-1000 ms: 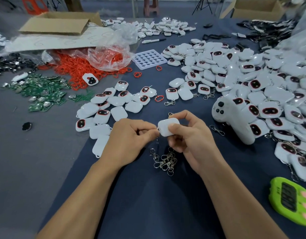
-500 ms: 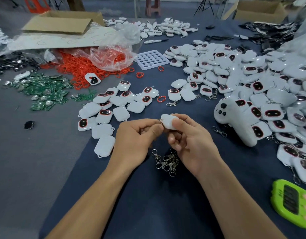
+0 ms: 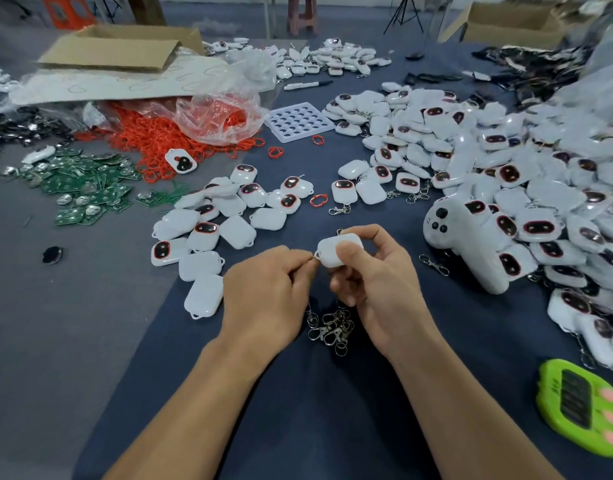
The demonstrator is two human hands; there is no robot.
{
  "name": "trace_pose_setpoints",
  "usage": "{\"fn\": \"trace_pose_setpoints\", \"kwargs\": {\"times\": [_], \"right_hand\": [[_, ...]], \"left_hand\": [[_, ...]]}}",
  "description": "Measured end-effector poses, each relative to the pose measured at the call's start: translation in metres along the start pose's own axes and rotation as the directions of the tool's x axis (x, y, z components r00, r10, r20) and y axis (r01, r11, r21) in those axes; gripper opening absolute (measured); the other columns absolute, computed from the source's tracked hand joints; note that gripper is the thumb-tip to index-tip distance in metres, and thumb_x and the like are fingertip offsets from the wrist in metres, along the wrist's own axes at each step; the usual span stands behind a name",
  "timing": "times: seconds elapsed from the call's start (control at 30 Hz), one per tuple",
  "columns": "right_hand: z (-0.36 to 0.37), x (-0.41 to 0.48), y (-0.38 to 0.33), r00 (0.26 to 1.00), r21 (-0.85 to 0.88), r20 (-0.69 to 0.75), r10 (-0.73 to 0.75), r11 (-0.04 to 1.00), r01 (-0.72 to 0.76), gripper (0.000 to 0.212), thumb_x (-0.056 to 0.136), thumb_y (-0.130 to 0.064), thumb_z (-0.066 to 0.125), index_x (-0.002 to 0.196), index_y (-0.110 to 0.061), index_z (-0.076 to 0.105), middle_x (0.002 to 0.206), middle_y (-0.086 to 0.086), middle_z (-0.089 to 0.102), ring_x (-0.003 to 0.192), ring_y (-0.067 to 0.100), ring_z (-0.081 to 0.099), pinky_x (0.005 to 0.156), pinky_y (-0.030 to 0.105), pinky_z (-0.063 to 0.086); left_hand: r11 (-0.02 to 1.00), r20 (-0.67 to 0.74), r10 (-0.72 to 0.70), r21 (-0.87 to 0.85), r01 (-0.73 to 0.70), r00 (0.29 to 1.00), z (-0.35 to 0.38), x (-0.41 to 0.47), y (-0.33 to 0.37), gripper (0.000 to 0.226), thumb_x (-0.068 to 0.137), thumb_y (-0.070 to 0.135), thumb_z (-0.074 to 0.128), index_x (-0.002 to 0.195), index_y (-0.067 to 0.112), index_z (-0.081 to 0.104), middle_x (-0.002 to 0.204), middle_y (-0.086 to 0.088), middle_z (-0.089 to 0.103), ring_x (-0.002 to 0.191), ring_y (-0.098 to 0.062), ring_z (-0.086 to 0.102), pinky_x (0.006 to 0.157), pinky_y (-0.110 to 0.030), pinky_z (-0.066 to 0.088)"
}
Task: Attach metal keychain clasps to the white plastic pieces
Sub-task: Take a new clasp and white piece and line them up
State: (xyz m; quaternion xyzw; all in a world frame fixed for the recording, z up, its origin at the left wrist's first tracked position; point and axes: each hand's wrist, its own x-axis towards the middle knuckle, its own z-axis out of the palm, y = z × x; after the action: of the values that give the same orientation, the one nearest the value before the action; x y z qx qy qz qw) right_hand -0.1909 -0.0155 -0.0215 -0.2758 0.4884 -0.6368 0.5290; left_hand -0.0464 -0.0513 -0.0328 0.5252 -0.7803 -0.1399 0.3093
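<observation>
White plastic piece [image 3: 338, 249] is sitting above the table's near middle, your right hand [image 3: 374, 282] gripping it while your left hand [image 3: 267, 289] is pinching a metal ring [image 3: 315, 258] at its left corner. Loose clasps [image 3: 331, 327] are lying below; bare cloth [image 3: 315, 410] is stretching nearer you.

I see a smooth, glossy white plastic piece [image 3: 339, 250] and shiny metal keychain clasps [image 3: 329, 327] lying on a matt dark blue cloth [image 3: 298, 410]. Behind are thin orange rings [image 3: 152, 133], probably plastic, under a crinkled clear plastic bag [image 3: 222, 116], plus a matt brown cardboard box [image 3: 114, 51] and a glossy green plastic timer [image 3: 582, 407].
</observation>
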Motion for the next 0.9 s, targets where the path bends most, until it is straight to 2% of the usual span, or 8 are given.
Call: {"fn": "trace_pose_setpoints", "kwargs": {"times": [0.13, 0.3, 0.37, 0.43, 0.57, 0.67, 0.73, 0.9], "right_hand": [[0.0, 0.001, -0.002, 0.994, 0.124, 0.065, 0.083, 0.988, -0.091, 0.011, 0.103, -0.002, 0.053, 0.111, -0.008, 0.057, 0.072, 0.011, 0.071, 0.045, 0.014, 0.053, 0.037, 0.021, 0.034], [0.003, -0.001, 0.001, 0.992, 0.167, 0.09, 0.089, 0.981, -0.103, 0.01, 0.103, -0.007, 0.055, 0.113, -0.01, 0.057, 0.08, 0.008, 0.075, 0.049, 0.01, 0.054, 0.044, 0.019, 0.037], [0.004, -0.002, 0.002, 0.991, 0.209, 0.105, 0.087, 0.972, -0.107, 0.009, 0.103, -0.008, 0.056, 0.112, -0.011, 0.058, 0.083, 0.008, 0.075, 0.05, 0.01, 0.054, 0.044, 0.017, 0.043], [0.004, -0.003, 0.003, 0.992, 0.213, 0.091, 0.085, 0.972, -0.102, 0.009, 0.103, -0.006, 0.057, 0.11, -0.012, 0.059, 0.084, 0.008, 0.075, 0.051, 0.011, 0.054, 0.046, 0.018, 0.046], [0.001, -0.003, 0.006, 0.997, 0.005, 0.023, -0.074, 0.997, 0.074, 0.015, 0.097, -0.001, 0.062, 0.101, -0.015, 0.064, 0.075, 0.007, 0.07, 0.048, 0.014, 0.05, 0.044, 0.021, 0.039], [0.001, -0.004, 0.009, 0.978, -0.233, 0.037, -0.208, 0.949, 0.21, 0.018, 0.082, -0.01, 0.067, 0.094, -0.024, 0.067, 0.076, 0.004, 0.071, 0.053, 0.015, 0.052, 0.05, 0.024, 0.045], [0.002, -0.004, 0.008, 0.978, -0.238, 0.041, -0.205, 0.948, 0.209, 0.018, 0.081, -0.012, 0.067, 0.096, -0.023, 0.066, 0.075, 0.004, 0.071, 0.052, 0.015, 0.053, 0.048, 0.024, 0.044], [0.0, 0.0, 0.0, 0.999, 0.088, 0.04, 0.012, 0.996, -0.016, 0.011, 0.103, -0.003, 0.056, 0.106, -0.012, 0.06, 0.078, 0.009, 0.074, 0.044, 0.013, 0.052, 0.039, 0.021, 0.034]], "left_hand": [[0.864, 0.116, -0.094, -0.483, 0.139, 0.989, -0.001, 0.005, -0.003, 0.016, 0.087, 0.042, 0.061, 0.081, 0.036, 0.075, 0.054, 0.009, 0.043, 0.053, -0.005, 0.039, 0.052, -0.021, 0.033], [0.782, 0.19, -0.069, -0.599, 0.172, 0.979, -0.005, 0.007, -0.006, 0.03, 0.082, 0.056, 0.058, 0.077, 0.035, 0.079, 0.053, -0.001, 0.042, 0.056, -0.009, 0.035, 0.052, -0.03, 0.03], [0.779, 0.184, -0.079, -0.602, 0.176, 0.98, -0.005, 0.007, -0.006, 0.036, 0.082, 0.054, 0.06, 0.076, 0.023, 0.078, 0.061, -0.02, 0.049, 0.062, -0.012, 0.039, 0.055, -0.039, 0.034], [0.828, 0.132, -0.074, -0.544, 0.134, 0.989, -0.004, 0.005, -0.006, 0.041, 0.082, 0.051, 0.059, 0.068, 0.014, 0.072, 0.064, -0.023, 0.049, 0.06, -0.012, 0.037, 0.055, -0.039, 0.035], [0.981, 0.042, 0.006, -0.194, 0.002, 0.999, 0.0, 0.0, -0.004, 0.04, 0.086, 0.048, 0.051, 0.065, 0.015, 0.062, 0.059, 0.0, 0.049, 0.059, -0.016, 0.049, 0.057, -0.038, 0.041], [0.993, 0.063, 0.054, 0.103, -0.06, 0.997, 0.003, -0.001, -0.003, 0.033, 0.092, 0.043, 0.051, 0.07, 0.021, 0.063, 0.062, 0.005, 0.053, 0.062, -0.017, 0.055, 0.059, -0.039, 0.046], [0.986, 0.048, 0.057, 0.151, -0.064, 0.997, 0.003, -0.001, -0.003, 0.031, 0.094, 0.042, 0.051, 0.073, 0.023, 0.063, 0.064, 0.006, 0.053, 0.063, -0.015, 0.055, 0.058, -0.036, 0.045], [0.905, 0.075, -0.081, -0.411, 0.104, 0.994, 0.0, 0.003, -0.001, 0.011, 0.087, 0.044, 0.061, 0.085, 0.039, 0.071, 0.055, 0.013, 0.048, 0.054, -0.005, 0.045, 0.051, -0.019, 0.034]]}}
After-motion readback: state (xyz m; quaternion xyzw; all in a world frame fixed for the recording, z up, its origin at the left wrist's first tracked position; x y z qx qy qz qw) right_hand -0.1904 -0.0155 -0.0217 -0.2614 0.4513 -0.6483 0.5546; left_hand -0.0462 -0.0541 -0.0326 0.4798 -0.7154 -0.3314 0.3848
